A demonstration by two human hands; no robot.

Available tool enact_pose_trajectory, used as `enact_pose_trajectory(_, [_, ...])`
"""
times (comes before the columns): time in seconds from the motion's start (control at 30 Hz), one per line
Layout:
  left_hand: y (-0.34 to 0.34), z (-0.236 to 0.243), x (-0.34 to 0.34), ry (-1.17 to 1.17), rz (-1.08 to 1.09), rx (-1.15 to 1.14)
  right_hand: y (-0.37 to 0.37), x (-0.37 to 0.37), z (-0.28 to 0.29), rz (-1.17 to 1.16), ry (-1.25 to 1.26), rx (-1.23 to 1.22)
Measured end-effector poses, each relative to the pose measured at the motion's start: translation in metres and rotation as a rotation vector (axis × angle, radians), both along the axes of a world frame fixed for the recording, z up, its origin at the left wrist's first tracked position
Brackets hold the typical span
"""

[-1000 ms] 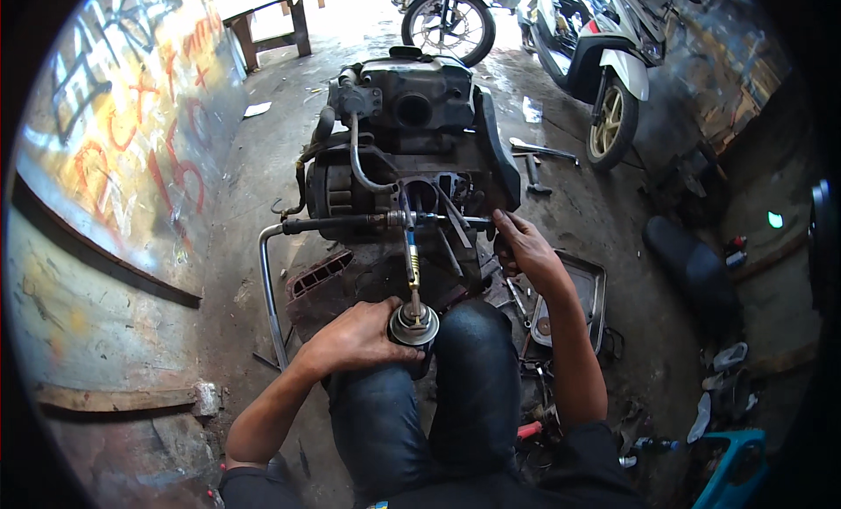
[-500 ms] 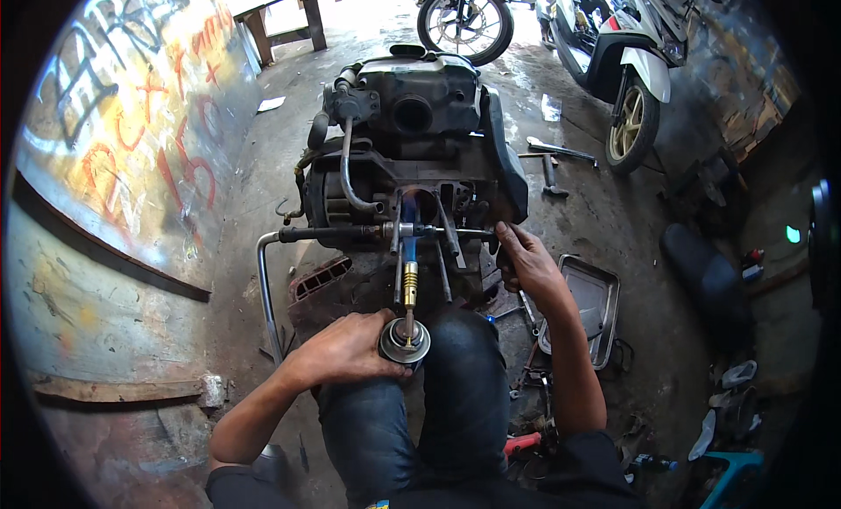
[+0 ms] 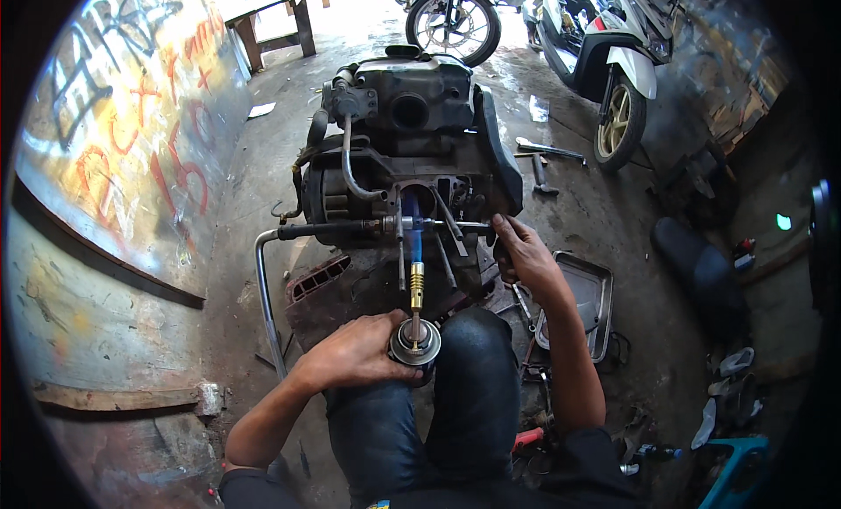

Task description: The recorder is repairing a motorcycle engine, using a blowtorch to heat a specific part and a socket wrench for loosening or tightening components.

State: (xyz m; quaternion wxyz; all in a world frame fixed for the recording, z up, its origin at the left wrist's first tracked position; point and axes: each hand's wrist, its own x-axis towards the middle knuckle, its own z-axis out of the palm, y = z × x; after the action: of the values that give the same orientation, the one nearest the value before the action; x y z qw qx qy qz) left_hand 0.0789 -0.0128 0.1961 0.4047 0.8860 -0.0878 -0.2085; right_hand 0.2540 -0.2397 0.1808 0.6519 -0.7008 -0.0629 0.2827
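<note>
My left hand point(image 3: 355, 351) is closed around a gas canister point(image 3: 413, 342) between my knees, topped by a brass torch nozzle point(image 3: 417, 286). Its blue flame point(image 3: 416, 246) reaches up toward the open bore of a dark engine point(image 3: 447, 93), among protruding studs point(image 3: 447, 211). My right hand point(image 3: 526, 259) grips the right end of a horizontal tool point(image 3: 464, 224) with a silver shaft, held across the flame; what exactly it is, I cannot make out. At the left, a bent steel tube point(image 3: 263, 281) joins a dark horizontal bar point(image 3: 324, 230) at the engine.
A metal tray point(image 3: 600, 316) and loose tools point(image 3: 543, 180) lie on the floor right of me. A white scooter point(image 3: 631, 67) and a motorcycle wheel point(image 3: 451, 27) stand beyond, a wooden bench point(image 3: 267, 23) back left. A painted wall point(image 3: 131, 159) is left, a black seat point(image 3: 701, 272) right.
The blue flame shows more clearly below the engine bore. Both hands keep their grips with slight shifts. The whole view has swayed slightly left and right.
</note>
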Motion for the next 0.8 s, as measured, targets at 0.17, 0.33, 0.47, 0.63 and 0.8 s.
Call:
enact_pose_trajectory(0.17, [-0.0013,-0.0088,-0.0022,-0.026,0.022,-0.036,-0.0006,-0.0003,0.0024,-0.001,-0.008,-0.036])
enact_pose_trajectory(0.33, [-0.0017,-0.0077,-0.0048,-0.010,0.058,0.021,0.0010,0.0006,0.0012,0.001,-0.032,-0.071])
enact_pose_trajectory(0.47, [-0.0055,-0.0073,-0.0062,-0.017,0.050,0.052,-0.0005,0.0008,0.0010,0.010,-0.010,-0.050])
enact_pose_trajectory(0.63, [-0.0090,-0.0029,-0.0078,-0.076,0.057,0.022,-0.0001,0.0006,0.0037,0.022,-0.009,-0.012])
enact_pose_trajectory(0.8, [-0.0092,-0.0048,-0.0074,-0.072,0.072,0.044,-0.0019,0.0038,-0.0024,0.023,-0.003,-0.015])
